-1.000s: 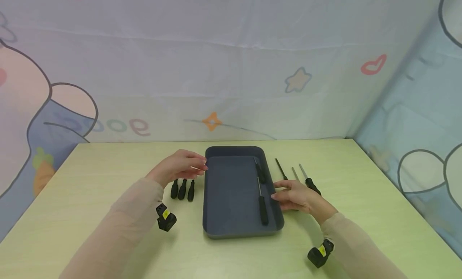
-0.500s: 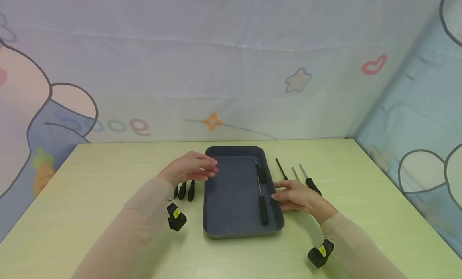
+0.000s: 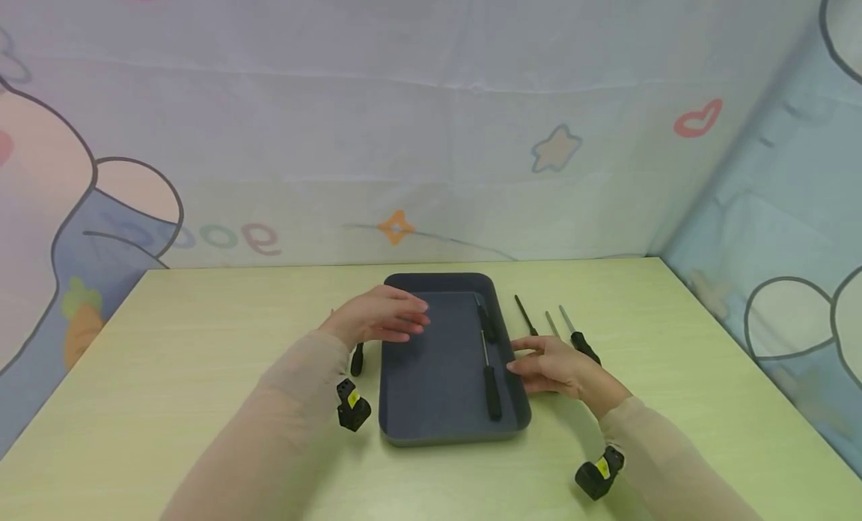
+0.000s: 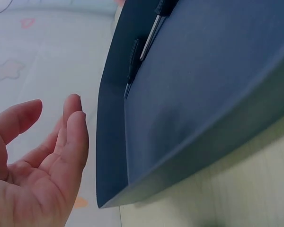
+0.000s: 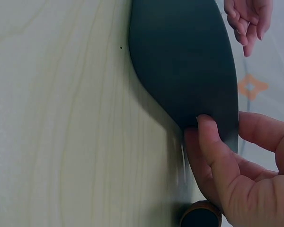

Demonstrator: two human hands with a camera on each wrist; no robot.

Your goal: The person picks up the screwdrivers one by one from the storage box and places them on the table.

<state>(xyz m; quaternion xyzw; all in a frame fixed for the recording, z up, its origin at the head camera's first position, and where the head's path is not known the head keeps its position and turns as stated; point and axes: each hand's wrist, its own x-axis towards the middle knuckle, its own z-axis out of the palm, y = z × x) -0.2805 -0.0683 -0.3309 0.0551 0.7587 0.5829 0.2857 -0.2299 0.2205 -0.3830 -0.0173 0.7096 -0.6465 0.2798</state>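
Observation:
A dark grey tray (image 3: pixel 431 390) lies on the table in the head view. Along its right side are two black-handled screwdrivers, a longer one (image 3: pixel 492 390) in front of a shorter one (image 3: pixel 485 323). My left hand (image 3: pixel 378 316) hovers over the tray's left part, fingers relaxed and holding nothing; the left wrist view shows its palm (image 4: pixel 38 175) apart from the rim. At the right wall, my right hand (image 3: pixel 557 367) holds the tray, its thumb over the rim and fingers (image 5: pixel 213 146) against the outer wall in the right wrist view.
Right of the tray lie several screwdrivers, including one with a thick black handle (image 3: pixel 584 346) and one with a dark shaft (image 3: pixel 525 315). To the left, a black screwdriver handle (image 3: pixel 358 360) shows beside my left forearm. A printed cloth backdrop (image 3: pixel 431 147) stands behind the table.
My left hand has moved right, from the tray's left edge to over its inside, and its forearm now covers two of the left screwdrivers' handles. My right hand and the tray have stayed put.

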